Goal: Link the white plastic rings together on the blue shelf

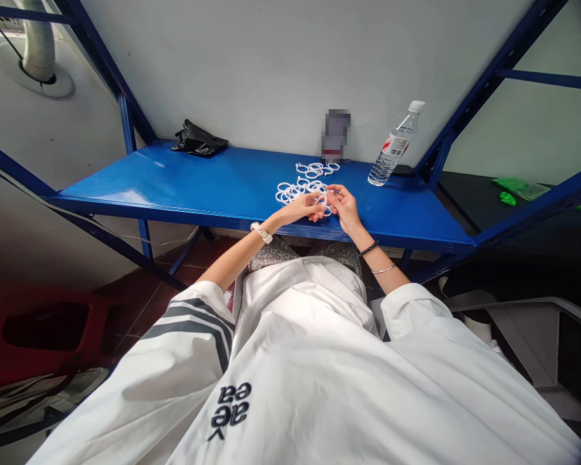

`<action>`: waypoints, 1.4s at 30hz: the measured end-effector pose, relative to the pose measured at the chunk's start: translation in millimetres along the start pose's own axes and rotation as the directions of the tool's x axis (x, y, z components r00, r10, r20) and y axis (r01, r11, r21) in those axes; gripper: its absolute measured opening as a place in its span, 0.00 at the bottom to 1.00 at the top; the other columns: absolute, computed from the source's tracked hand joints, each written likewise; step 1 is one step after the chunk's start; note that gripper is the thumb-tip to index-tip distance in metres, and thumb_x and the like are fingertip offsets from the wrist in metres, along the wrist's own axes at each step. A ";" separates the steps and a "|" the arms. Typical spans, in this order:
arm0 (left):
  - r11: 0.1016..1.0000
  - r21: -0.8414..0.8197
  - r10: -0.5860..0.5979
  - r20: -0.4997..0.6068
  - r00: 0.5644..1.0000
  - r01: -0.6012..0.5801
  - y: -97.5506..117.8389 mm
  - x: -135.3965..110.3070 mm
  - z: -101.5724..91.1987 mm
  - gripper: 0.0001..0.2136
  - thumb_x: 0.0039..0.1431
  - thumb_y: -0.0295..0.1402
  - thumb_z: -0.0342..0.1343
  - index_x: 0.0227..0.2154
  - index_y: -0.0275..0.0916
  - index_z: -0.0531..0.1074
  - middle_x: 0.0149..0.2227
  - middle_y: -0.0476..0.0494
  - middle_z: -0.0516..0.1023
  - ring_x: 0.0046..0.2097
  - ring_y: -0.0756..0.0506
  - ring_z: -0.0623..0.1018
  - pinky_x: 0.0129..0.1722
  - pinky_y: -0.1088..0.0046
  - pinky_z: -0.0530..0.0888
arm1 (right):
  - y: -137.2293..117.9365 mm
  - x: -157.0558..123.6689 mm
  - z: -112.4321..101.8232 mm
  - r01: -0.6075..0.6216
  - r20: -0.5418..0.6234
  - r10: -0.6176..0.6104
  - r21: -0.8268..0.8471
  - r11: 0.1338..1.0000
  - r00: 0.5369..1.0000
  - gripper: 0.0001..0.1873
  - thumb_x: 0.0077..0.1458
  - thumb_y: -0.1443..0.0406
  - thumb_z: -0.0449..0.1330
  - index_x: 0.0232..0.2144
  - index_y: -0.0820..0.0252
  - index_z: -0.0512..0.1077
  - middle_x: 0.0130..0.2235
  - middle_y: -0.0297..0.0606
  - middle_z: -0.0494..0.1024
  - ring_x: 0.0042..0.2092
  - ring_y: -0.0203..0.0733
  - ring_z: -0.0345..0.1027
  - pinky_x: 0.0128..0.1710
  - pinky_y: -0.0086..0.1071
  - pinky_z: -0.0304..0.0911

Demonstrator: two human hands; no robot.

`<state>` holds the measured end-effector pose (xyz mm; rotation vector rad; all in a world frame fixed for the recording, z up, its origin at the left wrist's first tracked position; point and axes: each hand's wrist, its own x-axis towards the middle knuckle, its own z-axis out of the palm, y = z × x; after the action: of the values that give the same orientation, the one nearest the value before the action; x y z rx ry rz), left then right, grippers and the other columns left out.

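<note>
So both hands are working close together right over the near part of the blue table [232, 187]. The left hand [304, 206] and right hand [343, 204] look pinched on the same white ring [321, 199], fingertips nearly meeting. Fingers cover part of it, so I can't tell exactly how each one grips or whether the ring has a gap in it.

The pile of white rings [294, 191] sits just beyond the left hand, with a smaller bunch of rings [314, 170] further back. The water bottle [394, 150] is off to the right, leaning look and all (could just be the wide lens), and the black bag [199, 139] is well over to the left.

For doing this neatly, I'd let one hand steady the ring and the other do the fine work, thumb against finger, light pressure so it doesn't bend or ping away. I'd also lift it a touch clear of the pile, since those loops overlap and could easily snag. Elbows low, wrists loose, and watch that bead bracelet [368, 248] doesn't catch anything.
</note>
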<state>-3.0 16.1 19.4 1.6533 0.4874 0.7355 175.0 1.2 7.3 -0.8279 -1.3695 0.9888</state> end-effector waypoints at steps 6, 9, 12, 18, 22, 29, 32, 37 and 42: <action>1.000 -0.024 -0.008 -0.001 1.000 0.008 0.7 -0.3 1.2 0.17 0.60 0.42 0.66 0.42 0.33 0.71 0.28 0.48 0.78 0.26 0.54 0.74 0.27 0.77 0.67 | -4.5 -2.2 1.2 -0.034 0.048 0.032 0.036 0.999 0.998 0.31 0.41 0.39 0.74 0.36 0.56 0.77 0.22 0.27 0.67 0.21 0.28 0.48 0.17 0.27 0.47; 1.000 -0.024 -0.017 0.000 1.000 0.017 0.7 -0.4 1.4 0.19 0.60 0.41 0.65 0.48 0.33 0.72 0.28 0.48 0.78 0.26 0.54 0.74 0.27 0.77 0.66 | -3.6 -2.2 0.0 -0.061 0.039 0.060 0.019 0.998 0.997 0.30 0.43 0.40 0.74 0.34 0.56 0.77 0.23 0.29 0.68 0.21 0.28 0.49 0.17 0.28 0.47; 1.000 -0.013 -0.020 0.000 1.000 0.020 1.3 -0.5 1.6 0.20 0.60 0.40 0.65 0.51 0.32 0.73 0.28 0.49 0.78 0.26 0.54 0.74 0.27 0.77 0.66 | -1.8 -1.9 -1.3 -0.066 0.032 0.065 0.014 0.998 0.997 0.29 0.42 0.41 0.74 0.34 0.57 0.77 0.24 0.30 0.69 0.22 0.29 0.51 0.17 0.28 0.48; 1.000 -0.008 -0.004 0.009 1.000 0.004 2.9 -1.5 1.9 0.22 0.58 0.45 0.67 0.45 0.32 0.73 0.28 0.47 0.78 0.26 0.53 0.74 0.26 0.77 0.66 | -2.0 -2.2 -0.3 -0.038 0.003 0.038 0.005 0.999 0.999 0.33 0.37 0.38 0.74 0.32 0.57 0.76 0.23 0.30 0.69 0.23 0.30 0.53 0.18 0.28 0.48; 1.000 -0.018 -0.001 -0.001 1.000 0.001 1.6 -1.2 2.0 0.23 0.59 0.47 0.67 0.46 0.32 0.73 0.27 0.48 0.78 0.25 0.54 0.74 0.26 0.77 0.65 | -3.1 -2.5 0.3 -0.021 -0.005 0.021 0.023 1.000 1.000 0.32 0.37 0.39 0.75 0.31 0.57 0.76 0.23 0.29 0.69 0.22 0.29 0.51 0.19 0.28 0.48; 0.998 -0.057 0.000 -0.018 1.000 -0.001 -3.2 0.6 1.2 0.24 0.59 0.45 0.67 0.51 0.33 0.71 0.26 0.50 0.77 0.24 0.54 0.73 0.25 0.78 0.64 | -3.2 -2.3 -0.2 -0.061 -0.004 0.061 0.019 0.998 0.998 0.31 0.38 0.40 0.75 0.33 0.57 0.77 0.24 0.29 0.70 0.22 0.28 0.49 0.19 0.29 0.48; 0.998 -0.061 0.001 -0.018 1.000 -0.003 -3.0 0.5 1.0 0.24 0.60 0.44 0.67 0.51 0.34 0.70 0.26 0.51 0.77 0.25 0.54 0.73 0.25 0.77 0.64 | -2.9 -2.1 0.0 -0.067 0.023 0.066 0.035 0.997 0.998 0.31 0.39 0.40 0.75 0.34 0.57 0.78 0.23 0.28 0.69 0.20 0.27 0.47 0.17 0.28 0.46; 0.999 -0.050 -0.008 -0.027 1.000 0.007 2.8 -1.4 3.6 0.19 0.61 0.41 0.65 0.46 0.34 0.70 0.25 0.52 0.75 0.24 0.54 0.73 0.26 0.77 0.64 | -1.8 -2.0 0.0 -0.074 0.005 0.074 0.012 0.997 0.997 0.30 0.40 0.41 0.75 0.33 0.57 0.76 0.24 0.29 0.71 0.20 0.27 0.48 0.17 0.29 0.46; 0.999 -0.035 0.004 -0.022 1.000 -0.005 6.3 -2.9 5.1 0.16 0.61 0.40 0.65 0.44 0.35 0.68 0.25 0.53 0.75 0.24 0.54 0.72 0.25 0.77 0.64 | -2.3 -2.7 -0.1 -0.050 -0.001 0.050 -0.010 0.999 0.999 0.31 0.38 0.39 0.75 0.31 0.57 0.75 0.23 0.29 0.69 0.21 0.28 0.49 0.18 0.28 0.47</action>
<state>-1.9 9.2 24.4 1.6154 0.4838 0.7617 175.4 -2.2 8.3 -0.8734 -1.3599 1.0213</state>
